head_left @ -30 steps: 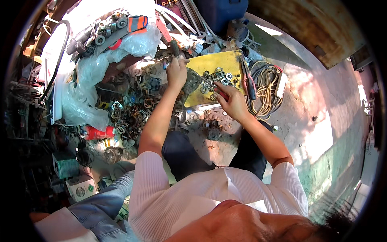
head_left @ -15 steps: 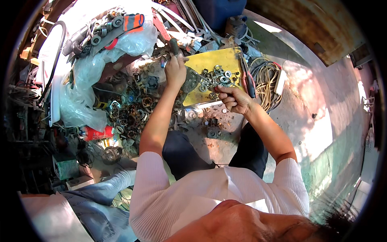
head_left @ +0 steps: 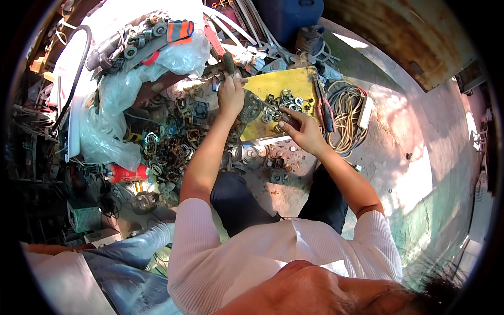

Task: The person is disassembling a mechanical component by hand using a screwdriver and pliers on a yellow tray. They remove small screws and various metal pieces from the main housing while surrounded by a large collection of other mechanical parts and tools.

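My left hand point(head_left: 231, 97) is closed around a tool whose dark handle point(head_left: 228, 63) sticks out past my fingers. Just right of that hand is a grey metal part with a ribbed round face point(head_left: 251, 111), over the left side of a yellow board point(head_left: 262, 83). Whether it belongs to the tool I cannot tell. My right hand point(head_left: 305, 134) grips a screwdriver point(head_left: 273, 109) with a thin shaft slanting up and left to the ribbed part. Small metal rings and fittings point(head_left: 286, 97) lie on the board beside the shaft.
Red-handled pliers point(head_left: 324, 107) lie along the board's right edge, beside coiled cable point(head_left: 346, 115). Stripped metal parts point(head_left: 168, 144) heap up at left, near clear plastic sheeting point(head_left: 107, 126) and a red can point(head_left: 126, 173). A blue container point(head_left: 291, 18) stands behind. Another person's jeans-clad leg point(head_left: 131, 252) is at lower left.
My right hand has shifted slightly, and its fingers have changed their hold on the screwdriver. My left hand stays nearly in place. The whole view has shifted slightly.
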A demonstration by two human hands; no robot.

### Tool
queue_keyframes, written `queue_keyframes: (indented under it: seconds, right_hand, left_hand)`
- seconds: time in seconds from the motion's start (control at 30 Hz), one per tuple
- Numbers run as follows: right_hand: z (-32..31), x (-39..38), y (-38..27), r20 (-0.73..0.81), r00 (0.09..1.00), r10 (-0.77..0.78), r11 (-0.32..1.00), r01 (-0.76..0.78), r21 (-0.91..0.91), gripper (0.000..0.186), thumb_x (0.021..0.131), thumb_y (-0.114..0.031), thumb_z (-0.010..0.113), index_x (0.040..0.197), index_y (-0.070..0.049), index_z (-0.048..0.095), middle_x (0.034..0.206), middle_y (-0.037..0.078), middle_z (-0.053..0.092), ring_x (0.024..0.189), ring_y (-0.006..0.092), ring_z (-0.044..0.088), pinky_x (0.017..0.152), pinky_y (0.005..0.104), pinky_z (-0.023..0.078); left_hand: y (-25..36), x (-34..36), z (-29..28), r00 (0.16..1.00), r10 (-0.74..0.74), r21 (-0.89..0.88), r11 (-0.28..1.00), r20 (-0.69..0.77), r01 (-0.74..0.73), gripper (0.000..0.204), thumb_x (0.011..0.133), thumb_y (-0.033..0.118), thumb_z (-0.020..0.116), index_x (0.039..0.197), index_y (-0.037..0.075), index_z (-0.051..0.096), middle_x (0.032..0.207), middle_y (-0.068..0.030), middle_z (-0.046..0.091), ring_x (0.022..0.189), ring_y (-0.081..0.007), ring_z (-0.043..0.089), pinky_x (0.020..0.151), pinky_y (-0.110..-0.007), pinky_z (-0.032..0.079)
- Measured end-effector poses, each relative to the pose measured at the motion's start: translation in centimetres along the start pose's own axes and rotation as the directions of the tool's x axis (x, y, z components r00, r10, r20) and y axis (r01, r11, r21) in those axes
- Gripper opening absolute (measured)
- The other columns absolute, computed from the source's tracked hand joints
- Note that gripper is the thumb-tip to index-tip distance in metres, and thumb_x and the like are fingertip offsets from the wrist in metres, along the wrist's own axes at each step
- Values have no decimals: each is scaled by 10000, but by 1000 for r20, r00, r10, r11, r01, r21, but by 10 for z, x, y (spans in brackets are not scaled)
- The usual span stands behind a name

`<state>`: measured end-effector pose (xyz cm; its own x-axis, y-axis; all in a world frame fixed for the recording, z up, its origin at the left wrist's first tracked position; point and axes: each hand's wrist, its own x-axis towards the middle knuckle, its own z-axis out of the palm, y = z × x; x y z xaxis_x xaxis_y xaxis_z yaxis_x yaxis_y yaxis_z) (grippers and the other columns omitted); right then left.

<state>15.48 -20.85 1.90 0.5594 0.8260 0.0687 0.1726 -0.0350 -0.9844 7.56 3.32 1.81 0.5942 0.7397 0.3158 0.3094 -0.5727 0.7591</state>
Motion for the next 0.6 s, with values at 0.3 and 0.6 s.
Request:
queue_keyframes:
  seconds: [0.3,0.6]
  right_hand:
    - [-22,14,11,716,640,279,-292,-654,698,254,1001,-238,486,1065,5,527,872,75,577,458,0,339,324,123,263]
    - [-2,1,14,1,976,-220,928,209,-309,273,922,-158,600,1178,-68,628,734,60,608,505,181,526,460,320,425]
  left_hand:
    - [8,-5,0,1000,17,-24,1000,11,-16,376,1013,271,419,869,-30,592,862,-160,711,797,-321,689,737,-413,525]
    - [16,-8,0,1000,29,88,996,10,-30,380,1010,282,420,859,-17,600,837,-136,716,792,-318,687,742,-417,520]
